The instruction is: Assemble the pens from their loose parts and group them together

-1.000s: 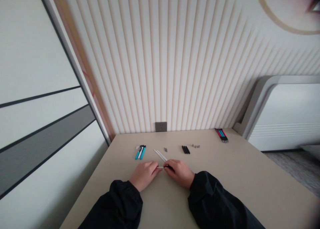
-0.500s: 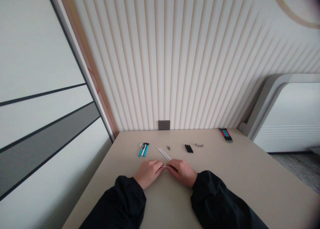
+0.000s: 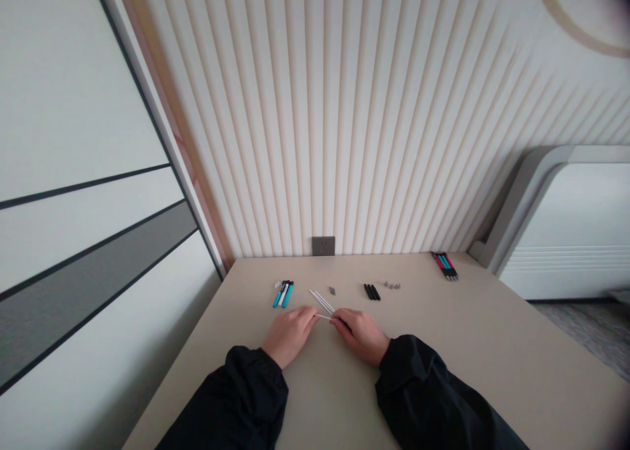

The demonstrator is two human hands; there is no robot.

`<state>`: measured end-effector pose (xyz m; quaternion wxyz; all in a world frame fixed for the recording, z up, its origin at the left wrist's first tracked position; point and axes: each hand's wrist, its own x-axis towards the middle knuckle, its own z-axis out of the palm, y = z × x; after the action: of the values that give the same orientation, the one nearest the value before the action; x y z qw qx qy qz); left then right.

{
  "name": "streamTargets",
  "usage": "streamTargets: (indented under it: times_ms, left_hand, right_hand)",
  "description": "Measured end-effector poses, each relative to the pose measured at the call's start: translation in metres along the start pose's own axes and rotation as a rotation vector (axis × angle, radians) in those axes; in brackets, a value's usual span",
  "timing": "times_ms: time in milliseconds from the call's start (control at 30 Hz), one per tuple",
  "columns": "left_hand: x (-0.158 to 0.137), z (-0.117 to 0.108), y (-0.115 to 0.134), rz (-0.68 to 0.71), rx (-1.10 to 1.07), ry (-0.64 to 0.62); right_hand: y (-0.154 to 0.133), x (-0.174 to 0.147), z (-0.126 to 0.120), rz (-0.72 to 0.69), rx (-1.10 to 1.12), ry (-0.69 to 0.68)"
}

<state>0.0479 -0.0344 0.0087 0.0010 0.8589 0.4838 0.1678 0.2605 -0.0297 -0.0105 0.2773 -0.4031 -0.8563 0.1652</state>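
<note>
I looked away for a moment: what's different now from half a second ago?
The left hand and right hand shifted slightly towards the wall and a little apart, baring more of the thin white rod between them. Nothing was visibly taken up or let go; the right hand still grips a dark piece. Unchanged: blue and white pens, loose white rods, grey bits, black pieces.
</note>
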Motion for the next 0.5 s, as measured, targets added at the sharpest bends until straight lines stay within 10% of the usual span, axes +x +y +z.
streamTargets:
  times_ms: [500]
  left_hand:
    - [-0.0006, -0.0005, -0.0018, 0.117, -0.097, 0.031]
  right_hand:
    - [0.0004, -0.0006, 0.002, -0.035, 0.058, -0.028]
